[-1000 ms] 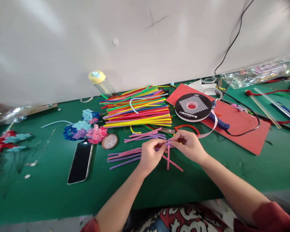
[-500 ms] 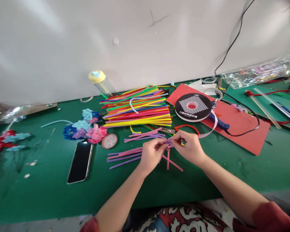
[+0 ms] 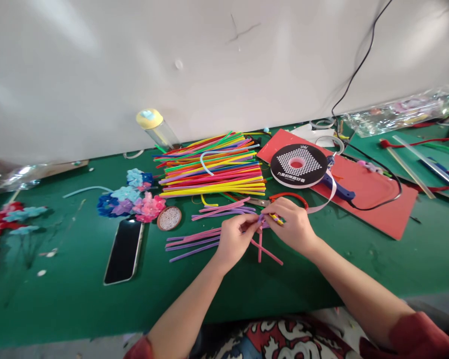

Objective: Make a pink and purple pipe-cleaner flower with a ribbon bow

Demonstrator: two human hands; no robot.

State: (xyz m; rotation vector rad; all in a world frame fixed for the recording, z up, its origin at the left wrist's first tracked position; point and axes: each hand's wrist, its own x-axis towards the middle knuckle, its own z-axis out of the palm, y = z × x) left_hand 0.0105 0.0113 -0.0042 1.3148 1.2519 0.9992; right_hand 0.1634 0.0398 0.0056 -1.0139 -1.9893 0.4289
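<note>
My left hand [image 3: 235,238] and my right hand [image 3: 292,224] meet over the green table [image 3: 78,299], both pinched on a small bundle of pink and purple pipe cleaners [image 3: 261,238]. Two pink ends of the bundle hang down and cross below my fingers. A short yellow piece shows between my right fingers. More loose pink and purple pipe cleaners [image 3: 194,239] lie just left of my left hand.
A big pile of coloured pipe cleaners [image 3: 213,167] lies behind my hands. A black ribbon spool [image 3: 298,165] and a blue corded glue gun [image 3: 338,188] rest on a red mat [image 3: 377,199]. Finished flowers [image 3: 134,199], a round lid [image 3: 169,218] and a phone [image 3: 124,250] sit left.
My fingers have shifted slightly on the bundle and my right hand has turned a little, so a yellow piece now shows. Everything else is as before.
</note>
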